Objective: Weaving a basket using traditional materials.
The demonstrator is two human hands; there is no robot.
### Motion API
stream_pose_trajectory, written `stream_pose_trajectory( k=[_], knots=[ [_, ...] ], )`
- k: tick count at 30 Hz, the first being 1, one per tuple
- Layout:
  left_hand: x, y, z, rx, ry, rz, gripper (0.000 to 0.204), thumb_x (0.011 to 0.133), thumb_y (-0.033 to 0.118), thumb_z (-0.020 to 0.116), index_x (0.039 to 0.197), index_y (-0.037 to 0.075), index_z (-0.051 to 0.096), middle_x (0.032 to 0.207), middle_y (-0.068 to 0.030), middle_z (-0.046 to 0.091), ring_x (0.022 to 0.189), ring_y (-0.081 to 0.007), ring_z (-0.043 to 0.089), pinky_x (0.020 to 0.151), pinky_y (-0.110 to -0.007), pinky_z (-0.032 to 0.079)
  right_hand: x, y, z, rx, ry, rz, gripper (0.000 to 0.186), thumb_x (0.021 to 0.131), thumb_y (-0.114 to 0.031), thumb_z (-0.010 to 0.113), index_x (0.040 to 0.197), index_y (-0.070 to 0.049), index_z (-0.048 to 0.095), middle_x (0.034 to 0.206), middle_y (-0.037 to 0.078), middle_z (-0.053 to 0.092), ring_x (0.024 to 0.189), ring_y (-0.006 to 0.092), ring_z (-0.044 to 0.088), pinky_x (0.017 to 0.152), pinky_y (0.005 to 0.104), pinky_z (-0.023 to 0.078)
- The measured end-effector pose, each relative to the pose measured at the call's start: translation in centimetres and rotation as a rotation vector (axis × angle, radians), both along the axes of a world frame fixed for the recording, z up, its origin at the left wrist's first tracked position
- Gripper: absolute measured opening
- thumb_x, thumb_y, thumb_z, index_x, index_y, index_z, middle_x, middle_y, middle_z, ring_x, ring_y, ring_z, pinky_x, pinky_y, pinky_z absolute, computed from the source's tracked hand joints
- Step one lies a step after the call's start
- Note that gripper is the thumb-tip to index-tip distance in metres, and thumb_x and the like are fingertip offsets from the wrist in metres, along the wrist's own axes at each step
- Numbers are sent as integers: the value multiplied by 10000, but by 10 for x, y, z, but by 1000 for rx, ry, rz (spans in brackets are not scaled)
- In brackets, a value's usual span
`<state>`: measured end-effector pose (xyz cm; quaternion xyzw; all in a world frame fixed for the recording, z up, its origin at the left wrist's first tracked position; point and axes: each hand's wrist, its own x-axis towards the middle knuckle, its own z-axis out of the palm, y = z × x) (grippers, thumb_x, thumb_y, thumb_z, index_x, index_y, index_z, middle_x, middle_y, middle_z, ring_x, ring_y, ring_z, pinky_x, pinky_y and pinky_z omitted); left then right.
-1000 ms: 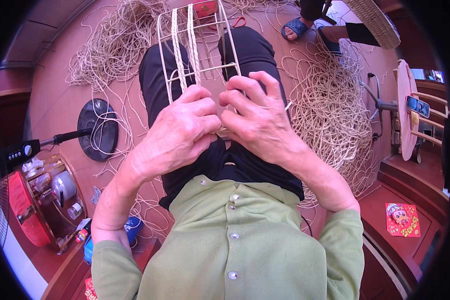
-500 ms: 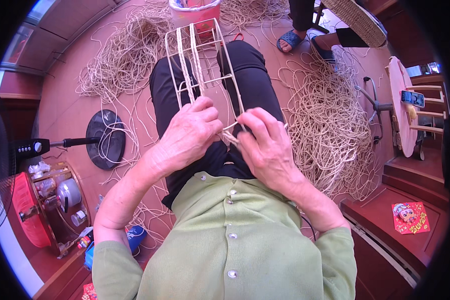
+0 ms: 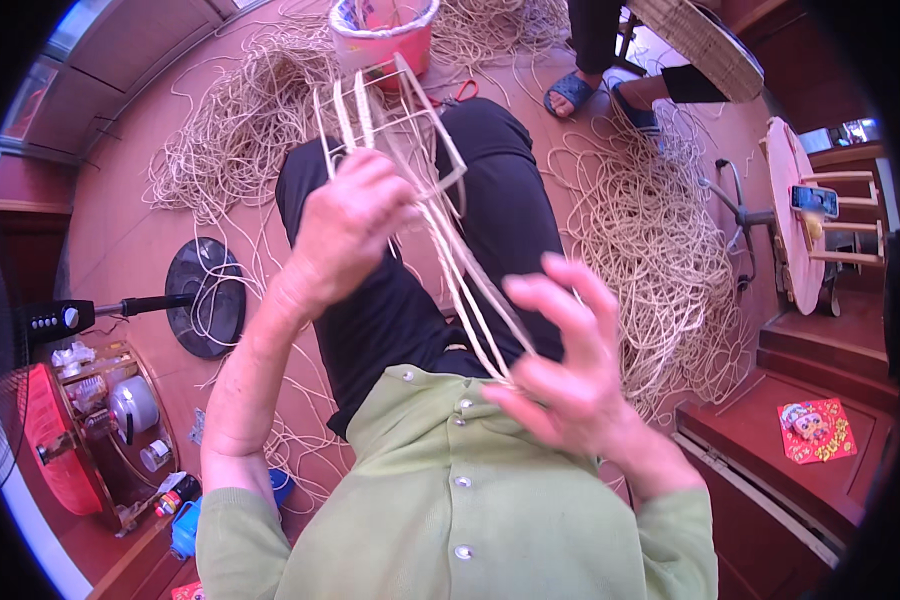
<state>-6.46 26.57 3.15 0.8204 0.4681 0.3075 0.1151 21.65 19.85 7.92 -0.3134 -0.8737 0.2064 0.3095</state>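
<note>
A pale, narrow open frame [image 3: 446,180] rests tilted over my dark-trousered knees, with cream cord [image 3: 365,112] wound lengthwise along its left side. My left hand [image 3: 355,225] is closed at the frame's near left part, gripping the frame; its fingertips are partly hidden. From there, several taut strands of cream cord [image 3: 470,300] slant down to my right hand [image 3: 570,370] in front of my belly. The strands end at the thumb and lower fingers of that hand, which hold them, while its upper fingers are lifted and bent, slightly blurred.
Heaps of loose cord lie on the floor at right [image 3: 655,280] and far left [image 3: 260,110]. A red bucket [image 3: 385,48] with a white liner stands beyond my knees. Another person's slippered foot [image 3: 568,95] is at the far right. A black round stand base [image 3: 205,300] is at left.
My right hand has moved down and right from the frame, drawing the strands long toward my belly. My left hand has shifted up the frame, which is tilted more.
</note>
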Motion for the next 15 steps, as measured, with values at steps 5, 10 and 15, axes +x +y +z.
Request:
stream_pose_trajectory(
  k=[5, 10, 15],
  knots=[
    [-42, 4, 4, -108, -114, 54, 124, 889, 96, 695, 883, -8, 630, 854, -102, 564, 890, -287, 553, 811, -373, 456, 210, -13, -57, -210, -235, -724, 247, 868, -266, 704, 750, -48, 713, 1195, 157, 680, 1172, 333, 598, 1040, 505, 419],
    [-8, -4, 29, -232, -61, -43, 131, 875, 82, 715, 882, -14, 626, 886, -96, 586, 973, -275, 567, 871, -375, 457, 185, 10, -46, 130, -470, -799, 211, 947, -184, 646, 1054, -7, 689, 1317, 167, 651, 1310, 345, 549, 1097, 495, 414],
    [-6, -13, 24, -226, -65, -146, 187, 847, 136, 757, 891, 9, 627, 925, -87, 616, 1111, -309, 594, 949, -440, 471, -32, 34, -33, 0, -87, -128, 477, 823, -352, 820, 1162, -68, 638, 1094, 111, 666, 1015, 277, 663, 899, 424, 503]
  ],
)
